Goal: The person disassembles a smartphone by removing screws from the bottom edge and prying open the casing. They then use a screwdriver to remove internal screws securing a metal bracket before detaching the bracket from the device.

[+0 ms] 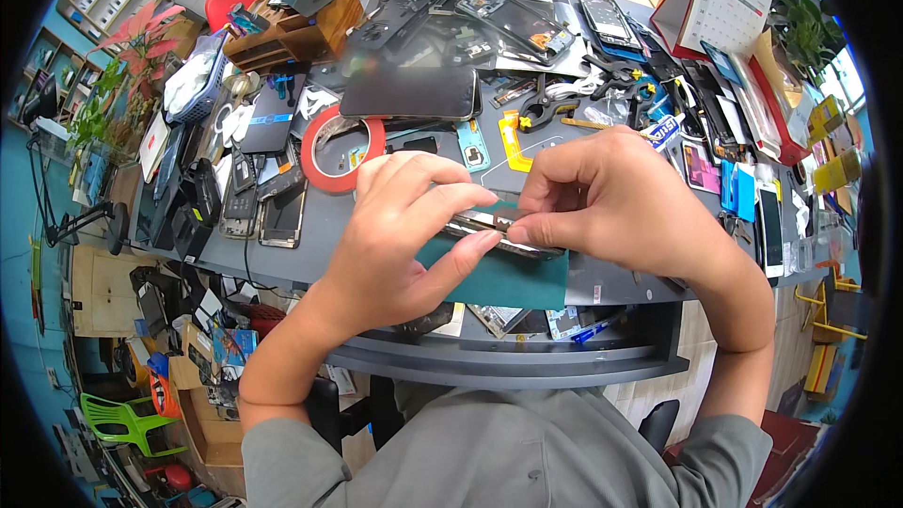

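Over the green mat (508, 277) at the counter's (602, 277) near edge, both hands are holding a phone (494, 226) edge-on, just above the mat. The left hand (400, 235) is pinching the phone's left end, thumb below and fingers (451, 196) curling over the top. The right hand (616, 202) is gripping the other end, its fingertips pressing along the upper edge near the middle. Neither hand is released; both are closing on the phone.

Judging by the grip, the hands are working along the seam of the thin body. Doing this well probably means keeping the pressure even and light, holding the phone low over the mat so a slip costs little, and letting the left hand steady while the right one moves a short way at a time. Whether a tool sits between the fingers cannot be told.

Behind the hands, a red tape roll (343, 149), a dark tablet (409, 92), loose phone parts and a desk calendar (710, 5) are crowding the counter, so elbows should be staying tucked in.
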Demonstrator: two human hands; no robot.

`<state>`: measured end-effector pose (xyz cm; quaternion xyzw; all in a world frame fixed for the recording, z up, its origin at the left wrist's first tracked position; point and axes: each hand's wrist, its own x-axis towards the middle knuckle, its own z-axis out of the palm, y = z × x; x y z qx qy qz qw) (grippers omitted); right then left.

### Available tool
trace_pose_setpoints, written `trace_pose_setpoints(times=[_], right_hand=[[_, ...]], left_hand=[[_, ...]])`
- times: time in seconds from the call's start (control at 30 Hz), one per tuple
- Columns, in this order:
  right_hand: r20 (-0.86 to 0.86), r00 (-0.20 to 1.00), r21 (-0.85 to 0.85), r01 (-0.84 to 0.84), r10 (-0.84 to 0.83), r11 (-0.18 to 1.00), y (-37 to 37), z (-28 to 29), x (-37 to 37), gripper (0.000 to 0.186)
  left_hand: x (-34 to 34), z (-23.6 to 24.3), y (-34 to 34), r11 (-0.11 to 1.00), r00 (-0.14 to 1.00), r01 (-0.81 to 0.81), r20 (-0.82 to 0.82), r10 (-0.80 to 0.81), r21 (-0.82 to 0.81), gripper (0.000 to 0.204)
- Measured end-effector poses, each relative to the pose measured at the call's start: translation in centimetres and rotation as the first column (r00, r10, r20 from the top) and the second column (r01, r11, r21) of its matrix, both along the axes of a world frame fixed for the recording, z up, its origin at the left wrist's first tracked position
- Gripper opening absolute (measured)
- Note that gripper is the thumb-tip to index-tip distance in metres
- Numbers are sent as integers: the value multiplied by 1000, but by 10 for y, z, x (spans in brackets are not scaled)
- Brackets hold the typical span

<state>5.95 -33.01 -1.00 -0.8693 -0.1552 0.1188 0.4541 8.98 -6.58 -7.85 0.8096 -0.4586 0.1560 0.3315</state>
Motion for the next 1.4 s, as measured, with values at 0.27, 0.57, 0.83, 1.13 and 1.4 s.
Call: trace_pose_setpoints(times=[0.27,0.57,0.83,1.13,1.4], right_hand=[[417,907,-36,-47,58,998,-2,-19,-6,16],[248,968,54,-41,26,998,-5,-18,-3,19],[171,985,46,-40,31,998,-4,-15,-1,21],[239,965,135,78,-109,988,-10,-17,-8,17],[499,847,-208,325,-185,923,-67,-70,-20,13]], left_hand=[[2,0,-6,999,999,38,-13,-39,-39,28],[0,-16,-5,988,988,63,148,-42,-138,52],[-6,-41,2,998,927,29,374,-4,-60,51],[-11,-26,-16,997,967,-38,250,52,-60,58],[-7,-21,-23,1000,980,-17,199,19,-14,63]])
